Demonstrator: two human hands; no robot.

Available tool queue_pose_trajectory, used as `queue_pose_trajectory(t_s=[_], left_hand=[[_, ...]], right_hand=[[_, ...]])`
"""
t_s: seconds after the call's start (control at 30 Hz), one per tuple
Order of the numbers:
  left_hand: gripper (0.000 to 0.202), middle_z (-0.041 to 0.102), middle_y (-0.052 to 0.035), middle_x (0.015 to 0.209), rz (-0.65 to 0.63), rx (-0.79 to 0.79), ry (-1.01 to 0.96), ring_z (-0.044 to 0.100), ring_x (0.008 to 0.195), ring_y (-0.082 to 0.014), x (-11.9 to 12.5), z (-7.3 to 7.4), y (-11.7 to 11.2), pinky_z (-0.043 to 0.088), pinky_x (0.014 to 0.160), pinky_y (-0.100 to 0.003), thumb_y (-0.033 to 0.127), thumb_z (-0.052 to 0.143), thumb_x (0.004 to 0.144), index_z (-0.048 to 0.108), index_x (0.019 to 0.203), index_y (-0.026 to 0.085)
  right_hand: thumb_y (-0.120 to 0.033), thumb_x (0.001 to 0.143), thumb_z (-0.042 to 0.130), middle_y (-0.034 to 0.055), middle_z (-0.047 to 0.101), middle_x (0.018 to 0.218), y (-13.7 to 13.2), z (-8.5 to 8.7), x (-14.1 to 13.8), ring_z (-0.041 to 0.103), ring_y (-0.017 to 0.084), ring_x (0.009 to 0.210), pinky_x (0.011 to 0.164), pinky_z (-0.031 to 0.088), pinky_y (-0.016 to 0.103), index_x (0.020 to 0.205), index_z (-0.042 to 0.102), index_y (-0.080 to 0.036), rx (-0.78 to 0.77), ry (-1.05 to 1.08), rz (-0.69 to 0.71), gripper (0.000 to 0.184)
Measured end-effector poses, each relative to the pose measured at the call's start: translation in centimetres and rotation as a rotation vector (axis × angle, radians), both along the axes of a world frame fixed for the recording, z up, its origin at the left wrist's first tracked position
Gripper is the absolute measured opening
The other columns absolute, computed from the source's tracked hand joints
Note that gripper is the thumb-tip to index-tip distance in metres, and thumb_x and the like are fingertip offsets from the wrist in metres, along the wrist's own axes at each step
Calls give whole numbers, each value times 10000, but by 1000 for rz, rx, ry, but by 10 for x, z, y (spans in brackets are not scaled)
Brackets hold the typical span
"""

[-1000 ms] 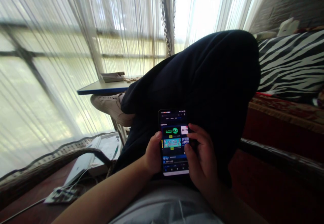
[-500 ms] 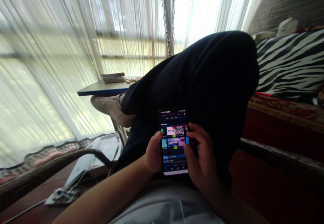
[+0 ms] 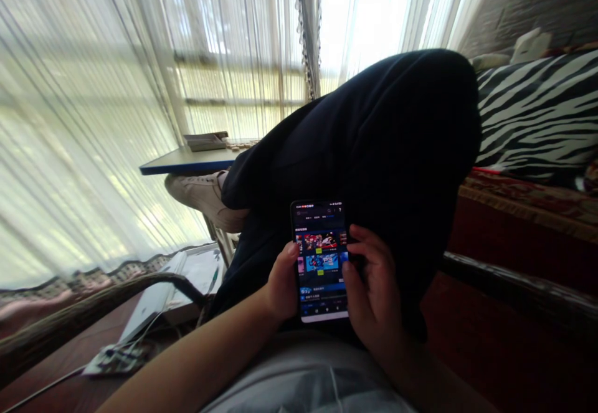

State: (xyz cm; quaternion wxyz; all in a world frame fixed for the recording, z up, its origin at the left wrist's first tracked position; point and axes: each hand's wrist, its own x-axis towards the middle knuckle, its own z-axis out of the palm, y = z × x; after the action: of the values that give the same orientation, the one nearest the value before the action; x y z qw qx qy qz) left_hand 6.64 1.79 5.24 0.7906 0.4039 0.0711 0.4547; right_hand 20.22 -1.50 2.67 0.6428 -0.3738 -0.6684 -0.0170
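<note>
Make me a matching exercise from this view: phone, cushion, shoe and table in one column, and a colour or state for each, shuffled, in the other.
1. phone
2. cushion
3. shoe
4. table

A. zebra stripes
B. blue edge
C. lit screen
D. white

Pairs: 1-C, 2-A, 3-D, 4-B.

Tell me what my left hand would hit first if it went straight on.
The left hand grips the phone; pushed on, it would likely meet the dark trouser leg just behind, though depth is unclear.
</note>
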Motion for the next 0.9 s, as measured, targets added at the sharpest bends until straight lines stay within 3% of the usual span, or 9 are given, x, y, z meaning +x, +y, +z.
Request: queue_pose_trajectory(t_s=[0.13, 0.33, 0.6, 0.73, 0.9], left_hand=[[468, 729, -107, 989, 14, 21, -17, 618, 1095, -390, 0, -2, 2, 488, 963, -468, 551, 737, 701, 741, 919, 137], [443, 740, -95, 941, 39, 17, -33, 634, 1074, -367, 1, -2, 3, 482, 973, -462, 533, 741, 712, 742, 907, 135], [403, 739, -92, 974, -47, 26, -96, 649, 1048, -348, -1, -7, 4, 471, 985, -459, 506, 720, 760, 754, 932, 143], [442, 726, -98, 1039, -76, 33, -99, 627, 1093, -353, -2, -7, 5, 477, 984, -458, 523, 690, 784, 745, 995, 139], [416, 724, -101, 1038, -54, 64, -105, 632, 1083, -350, -5, -6, 6, 480, 982, -442, 502, 712, 773, 751, 972, 139]], right_hand=[[-113, 898, 550, 102, 495, 1305, -1, 5, -2, 499, 201, 1227, 982, 498, 354, 1163, 494, -209, 29, -65, -55, 288], [-133, 897, 550, 114, 486, 1316, -1, 6, -2, 502, 232, 1230, 961, 514, 397, 1170, 486, -213, 19, -72, -45, 291], [-117, 941, 476, 104, 464, 1349, -3, 2, -1, 484, 218, 1256, 1013, 484, 397, 1186, 489, -221, -8, -44, 1, 266], [-102, 933, 482, 95, 483, 1323, -2, 3, -4, 483, 208, 1250, 1017, 476, 387, 1168, 488, -222, 23, -74, -45, 265], [-214, 897, 593, 112, 444, 1348, -1, 4, -9, 460, 260, 1244, 1000, 473, 446, 1238, 456, -226, 14, -179, -122, 368]])
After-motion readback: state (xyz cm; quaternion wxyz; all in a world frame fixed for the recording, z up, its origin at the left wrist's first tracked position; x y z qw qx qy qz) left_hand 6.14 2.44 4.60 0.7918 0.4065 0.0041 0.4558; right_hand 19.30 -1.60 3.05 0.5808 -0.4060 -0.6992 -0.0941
